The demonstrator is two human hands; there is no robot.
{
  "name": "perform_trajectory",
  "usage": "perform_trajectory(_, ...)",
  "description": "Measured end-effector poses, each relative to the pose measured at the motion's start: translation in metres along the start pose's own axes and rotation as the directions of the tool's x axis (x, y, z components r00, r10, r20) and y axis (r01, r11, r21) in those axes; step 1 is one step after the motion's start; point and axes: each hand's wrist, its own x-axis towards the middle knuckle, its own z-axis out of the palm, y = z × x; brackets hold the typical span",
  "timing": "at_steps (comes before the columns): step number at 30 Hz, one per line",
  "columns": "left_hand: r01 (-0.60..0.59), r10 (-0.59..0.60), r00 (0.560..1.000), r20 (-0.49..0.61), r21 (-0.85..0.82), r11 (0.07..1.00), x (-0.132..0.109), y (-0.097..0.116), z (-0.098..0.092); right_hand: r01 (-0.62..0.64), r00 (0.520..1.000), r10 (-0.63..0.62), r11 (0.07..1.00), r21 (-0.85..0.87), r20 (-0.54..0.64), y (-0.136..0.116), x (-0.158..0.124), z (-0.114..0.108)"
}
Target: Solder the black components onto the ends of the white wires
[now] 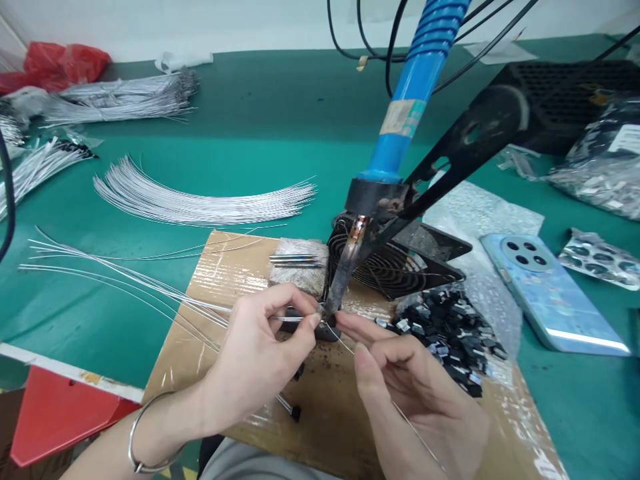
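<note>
A blue-handled soldering iron (397, 137) is clamped in a black bracket, its dark tip pointing down between my hands. My left hand (260, 353) pinches thin white wires (200, 305), whose loose ends trail left; the pinched ends are close to the tip. In my right hand (420, 393) runs a thin solder wire (345, 345), its far end reaching the tip. Its index fingertip is near a small dark block under the tip, partly hidden by fingers. Small black connectors (445, 333) lie piled right of my hands.
A wrapped cardboard sheet (205, 280) covers the work spot. Behind it sit a black fan (395, 263) and a wrapped block (300, 277) with metal rods on top. White wire bundles (205, 200) lie at the left. A blue phone (555, 293) rests on bubble wrap at the right.
</note>
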Motion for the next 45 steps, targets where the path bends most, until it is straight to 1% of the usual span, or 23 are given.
perform_trajectory(8, -0.009, 0.009, 1.0, -0.002, -0.023, 1.0, -0.0013, -0.0002, 0.0006, 0.0, 1.0, 0.0, 1.0, -0.02, -0.019, -0.0025, -0.0003, 0.0018)
perform_trajectory(16, -0.007, 0.007, 1.0, -0.01, -0.022, 1.0, -0.0002, 0.0002, 0.0011, -0.013, 1.0, 0.013, 1.0, 0.028, -0.023, -0.0006, -0.0012, 0.0023)
perform_trajectory(23, -0.006, 0.006, 1.0, 0.003, 0.005, 1.0, 0.0001, -0.0027, 0.0006, 0.026, 0.999, -0.029, 0.996, -0.085, -0.032, 0.0019, -0.001, 0.0017)
perform_trajectory(30, -0.012, 0.012, 1.0, -0.003, 0.012, 1.0, -0.0011, -0.0015, 0.0011, 0.061, 0.997, -0.067, 0.993, -0.102, -0.048, 0.002, -0.0021, 0.0034)
perform_trajectory(36, -0.029, 0.029, 1.0, -0.006, 0.003, 1.0, -0.0032, -0.0031, 0.0001, 0.039, 0.997, -0.042, 0.998, -0.044, -0.065, 0.0007, -0.0028, 0.0057)
perform_trajectory(45, -0.018, 0.018, 1.0, -0.011, 0.015, 1.0, -0.0036, -0.0023, 0.0007, 0.056, 0.997, -0.059, 0.997, -0.057, -0.051, 0.0031, -0.0027, 0.004)
